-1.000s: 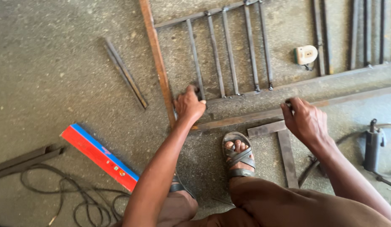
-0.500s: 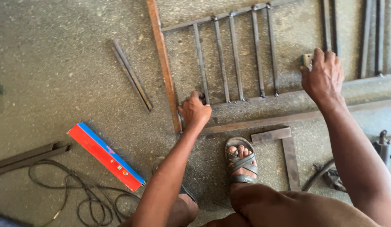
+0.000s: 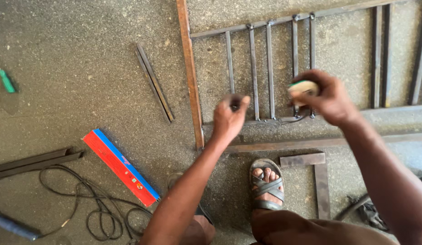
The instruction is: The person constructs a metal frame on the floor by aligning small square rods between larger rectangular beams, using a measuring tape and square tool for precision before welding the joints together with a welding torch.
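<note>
Holding: right hand point(image 3: 329, 97), fingers closed on a small pale tape measure point(image 3: 303, 87), above the grille point(image 3: 270, 72).
Pinching: left hand point(image 3: 229, 119) fingers on the tape's dark tip point(image 3: 234, 103), stretching it across the bars.
Floor: grille lies flat there.

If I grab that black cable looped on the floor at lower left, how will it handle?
The black cable lies in loose tangled loops, so it is probably floppy and will trail or snag. It looks thin, likely light. One loop runs under the red and blue box, which may drag along.
</note>
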